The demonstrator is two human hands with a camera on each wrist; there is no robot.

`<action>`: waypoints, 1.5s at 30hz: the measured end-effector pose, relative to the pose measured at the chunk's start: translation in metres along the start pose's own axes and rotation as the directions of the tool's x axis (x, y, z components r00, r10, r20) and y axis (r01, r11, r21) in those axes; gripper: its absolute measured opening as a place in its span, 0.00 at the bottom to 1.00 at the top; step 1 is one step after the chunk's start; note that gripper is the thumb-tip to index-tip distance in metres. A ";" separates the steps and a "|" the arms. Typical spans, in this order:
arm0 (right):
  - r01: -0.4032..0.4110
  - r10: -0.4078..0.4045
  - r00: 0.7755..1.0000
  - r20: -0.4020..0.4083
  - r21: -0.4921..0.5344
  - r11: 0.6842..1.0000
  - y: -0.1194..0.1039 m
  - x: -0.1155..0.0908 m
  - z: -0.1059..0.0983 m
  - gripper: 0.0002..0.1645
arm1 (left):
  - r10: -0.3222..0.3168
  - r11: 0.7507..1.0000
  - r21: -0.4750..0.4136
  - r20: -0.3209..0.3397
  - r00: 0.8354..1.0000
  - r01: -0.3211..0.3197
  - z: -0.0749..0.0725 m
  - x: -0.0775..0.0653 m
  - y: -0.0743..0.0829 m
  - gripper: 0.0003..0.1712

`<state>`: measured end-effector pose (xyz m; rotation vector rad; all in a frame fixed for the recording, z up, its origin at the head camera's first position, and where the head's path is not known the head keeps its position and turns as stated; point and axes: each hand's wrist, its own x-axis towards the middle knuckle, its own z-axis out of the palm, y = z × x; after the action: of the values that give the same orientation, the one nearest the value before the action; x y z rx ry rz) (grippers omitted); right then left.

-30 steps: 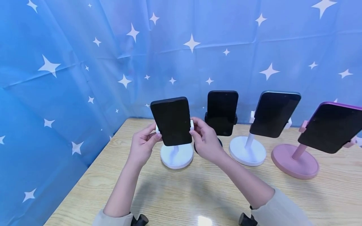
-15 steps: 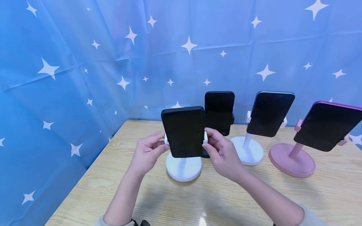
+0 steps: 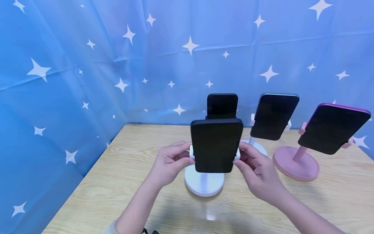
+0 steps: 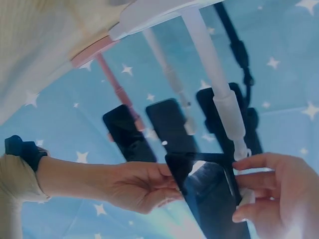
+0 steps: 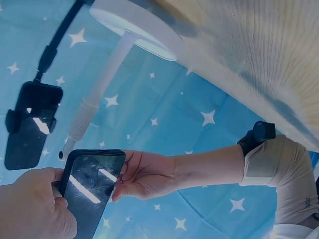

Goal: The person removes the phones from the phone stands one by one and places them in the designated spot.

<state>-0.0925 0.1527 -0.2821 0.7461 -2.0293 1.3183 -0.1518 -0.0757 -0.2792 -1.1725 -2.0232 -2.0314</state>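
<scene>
A black phone [image 3: 217, 146] sits upright, leaning back slightly, in the clamp of a white phone stand [image 3: 204, 184]. My left hand [image 3: 169, 165] pinches the white clamp arm at the phone's left edge between thumb and fingers. On the opposite edge, my right hand [image 3: 260, 172] grips the other clamp arm the same way. The left wrist view has the stand's white pole [image 4: 212, 59] running to the clamp behind the phone. In the right wrist view, the phone's dark screen [image 5: 92, 191] catches bright reflections between both hands.
Behind stands another black phone [image 3: 222, 105] in a black stand, partly hidden. To the right are a blue-edged phone [image 3: 274, 116] on a white stand and a purple-edged phone [image 3: 334, 128] on a pink stand [image 3: 296, 164]. A blue star-patterned curtain [image 3: 163, 58] hangs behind the wooden table [image 3: 96, 188].
Both hands have moved the white stand with its phone rightward and closer to me. It now overlaps the black stand and its phone in the head view. The grip stays on both clamp arms.
</scene>
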 end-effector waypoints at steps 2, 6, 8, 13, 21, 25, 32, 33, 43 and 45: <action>0.005 -0.005 1.000 -0.021 -0.012 1.000 0.001 -0.006 -0.007 0.23 | -0.001 1.000 -0.027 0.030 1.000 0.002 0.007 0.002 0.000 0.21; -0.012 0.012 0.998 -0.054 0.005 1.000 0.004 -0.016 -0.021 0.27 | 0.005 0.996 -0.085 0.075 0.997 0.001 0.021 0.006 -0.001 0.22; -0.021 0.022 0.997 -0.069 0.011 1.000 0.004 -0.019 -0.026 0.27 | 0.013 0.995 -0.099 0.088 0.996 -0.004 0.027 0.008 -0.002 0.22; -0.008 0.012 0.996 -0.090 0.036 0.999 0.003 -0.026 -0.036 0.22 | -0.031 0.991 -0.127 0.101 0.994 0.044 0.037 0.010 -0.005 0.22; 0.025 -0.004 0.993 -0.115 0.178 0.984 0.004 -0.035 -0.043 0.19 | -0.116 0.982 -0.132 0.126 0.985 0.132 0.050 0.012 -0.008 0.23; 0.027 -0.004 0.993 -0.117 0.190 0.981 0.004 -0.039 -0.045 0.18 | -0.125 0.981 -0.132 0.138 0.982 0.144 0.053 0.012 -0.009 0.23; 0.041 -0.019 0.994 -0.110 0.208 0.977 0.004 -0.044 -0.047 0.19 | -0.082 0.983 -0.150 0.155 0.985 0.105 0.056 0.011 -0.012 0.22; 0.039 -0.017 0.994 -0.109 0.206 0.978 0.004 -0.044 -0.047 0.20 | -0.079 0.983 -0.151 0.155 0.985 0.103 0.056 0.011 -0.013 0.21; 0.005 0.020 0.993 -0.113 0.217 0.976 0.003 -0.048 -0.048 0.21 | -0.120 0.979 -0.146 0.169 0.978 0.145 0.056 0.010 -0.011 0.21; -0.006 0.030 0.993 -0.113 0.211 0.977 0.003 -0.049 -0.048 0.22 | -0.111 0.979 -0.150 0.168 0.980 0.136 0.056 0.010 -0.012 0.21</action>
<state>-0.0537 0.2049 -0.3038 0.7279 -1.8284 1.5679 -0.1390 -0.0209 -0.2917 -1.3065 -2.0845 -2.2664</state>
